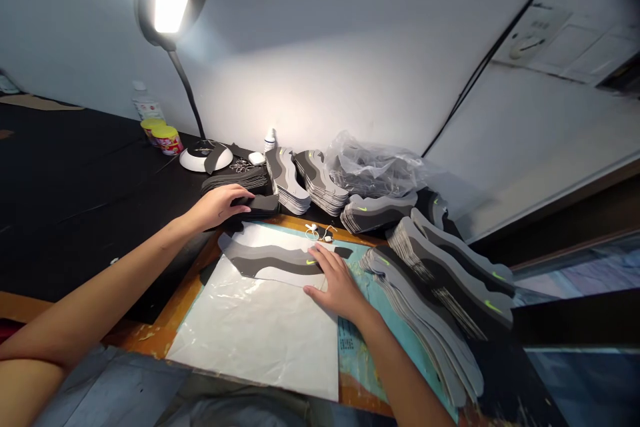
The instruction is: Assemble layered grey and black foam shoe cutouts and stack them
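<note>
Sneaker-side cut-out (265,257) – banded in grey and near-black, with a neon-yellow swoosh toward its narrow end – is laid flat on a white plastic-covered sheet (250,327), near the far edge of a teal-and-orange printed board (357,340). Its long axis is run across the board, almost level from left to right, with the wider end pointed left and the narrow dark tip pointed right. The right hand (335,287) is opened flat and spread across the cut-out beside the swoosh, so that the piece is pinned to the sheet. The left hand (215,207) is curved over a dark shoe-shaped piece (263,203) at the far left corner of the board; whether that piece is gripped or only touched cannot be told. It is set on a low dark stack (235,179). More cut-outs are piled in fanned stacks (287,180) along the far edge, and a larger fanned stack (435,287) is heaped at the right edge – its lower end reaching the near side. White earphones (317,233) are left just beyond the cut-out, and a crumpled plastic bag (373,163) is placed behind the stacks.
</note>
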The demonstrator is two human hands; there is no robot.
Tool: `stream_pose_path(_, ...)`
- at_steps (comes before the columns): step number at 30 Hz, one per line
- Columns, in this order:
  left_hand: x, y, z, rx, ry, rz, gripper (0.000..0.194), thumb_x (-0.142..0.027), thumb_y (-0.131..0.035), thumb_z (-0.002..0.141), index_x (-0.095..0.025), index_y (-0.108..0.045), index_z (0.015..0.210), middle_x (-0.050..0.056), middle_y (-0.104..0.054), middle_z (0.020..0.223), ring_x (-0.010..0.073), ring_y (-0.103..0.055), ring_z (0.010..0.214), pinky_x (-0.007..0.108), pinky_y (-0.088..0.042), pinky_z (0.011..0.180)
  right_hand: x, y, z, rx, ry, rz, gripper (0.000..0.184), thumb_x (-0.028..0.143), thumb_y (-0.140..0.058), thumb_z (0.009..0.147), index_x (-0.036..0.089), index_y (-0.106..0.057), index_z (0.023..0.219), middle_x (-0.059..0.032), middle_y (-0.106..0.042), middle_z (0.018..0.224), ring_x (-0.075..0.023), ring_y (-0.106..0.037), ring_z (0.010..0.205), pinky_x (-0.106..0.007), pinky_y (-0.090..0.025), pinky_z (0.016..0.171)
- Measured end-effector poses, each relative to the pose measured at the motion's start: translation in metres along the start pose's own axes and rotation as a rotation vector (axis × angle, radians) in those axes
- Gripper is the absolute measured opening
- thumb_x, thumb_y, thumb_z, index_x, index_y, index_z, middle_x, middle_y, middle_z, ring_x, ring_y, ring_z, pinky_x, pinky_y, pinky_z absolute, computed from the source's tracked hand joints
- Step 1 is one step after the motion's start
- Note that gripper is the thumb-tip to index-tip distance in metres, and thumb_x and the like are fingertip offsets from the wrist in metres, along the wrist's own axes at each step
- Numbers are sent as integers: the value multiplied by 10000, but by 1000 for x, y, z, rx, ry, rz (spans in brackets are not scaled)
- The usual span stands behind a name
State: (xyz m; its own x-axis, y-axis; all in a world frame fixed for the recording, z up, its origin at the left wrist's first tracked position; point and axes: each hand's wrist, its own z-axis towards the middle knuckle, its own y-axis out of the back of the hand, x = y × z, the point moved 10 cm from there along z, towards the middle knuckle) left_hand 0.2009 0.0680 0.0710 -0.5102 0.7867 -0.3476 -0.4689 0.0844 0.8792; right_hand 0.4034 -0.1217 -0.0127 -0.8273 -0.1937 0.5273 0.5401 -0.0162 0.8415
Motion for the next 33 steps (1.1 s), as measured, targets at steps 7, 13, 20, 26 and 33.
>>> stream_pose_path(7,-91,8,-18,-111,-333,56,351,-441,-570,949,-170,-697,1133,103,-701,1037,203,-646,885,315,-497,814,9,-6,16,-40,-66,96,851,327,-770,735,228,-372,1481,-125,-403,1531,-289,-349,1413,-481,-271,1180)
stream_pose_path(13,-122,-47,-41,36,-475,-41,309,-400,-571,954,-196,-681,1160,88,-695,1045,184,-658,924,259,-494,806,-21,28,16,-200,-158,523,379,383,-466,959,233,-535,1300,-81,-682,1184,-220,-605,1139,-403,-456,993)
stream_pose_path(20,-125,-82,-50,126,-457,-12,308,-377,-561,944,-185,-686,1150,85,-676,1005,181,-643,822,252,-481,698,-19,19,9,-185,-201,285,107,279,-635,865,226,-705,925,-16,-708,876,-180,-603,838,-307,-456,813)
stream_pose_path(26,-122,-93,-54,142,-459,-77,310,-355,-568,947,-188,-676,1184,96,-672,1022,194,-636,873,273,-492,757,-18,13,12,-196,-196,247,40,221,-675,836,220,-707,814,1,-676,779,-169,-574,804,-276,-432,759)
stream_pose_path(33,-122,-96,-53,122,-453,-110,310,-387,-579,941,-200,-692,1161,91,-679,989,187,-643,844,262,-501,722,-17,13,12,-170,-159,195,60,203,-676,857,232,-721,833,8,-705,799,-164,-579,799,-281,-420,779)
